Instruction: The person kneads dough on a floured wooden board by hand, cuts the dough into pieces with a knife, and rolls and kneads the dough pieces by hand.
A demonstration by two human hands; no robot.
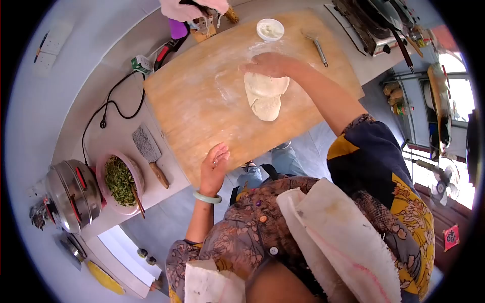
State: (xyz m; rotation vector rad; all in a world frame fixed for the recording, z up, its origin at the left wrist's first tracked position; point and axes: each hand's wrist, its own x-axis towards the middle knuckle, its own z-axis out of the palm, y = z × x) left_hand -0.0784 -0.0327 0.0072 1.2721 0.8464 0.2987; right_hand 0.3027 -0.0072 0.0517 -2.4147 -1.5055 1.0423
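Observation:
A pale piece of dough [266, 96], with a fold or seam across it, lies on the floured wooden board [192, 106]. At its far edge is my right hand [270, 64], fingers bent down over the dough; whether they pinch it is hard to make out. My left hand [216, 161] is raised by the near left edge of the board, away from the dough, its fingers apart and nothing in them. A jade-coloured bangle sits on the left wrist. Beyond the dough stands a white bowl of flour [270, 30].
A tool with a metal handle [321, 52] lies at the board's right. To the left are a cleaver [147, 146], a bowl of chopped greens [120, 181] with chopsticks, a steel pot [76, 194] and a black cable [108, 103]. Pans [369, 22] stand at the upper right.

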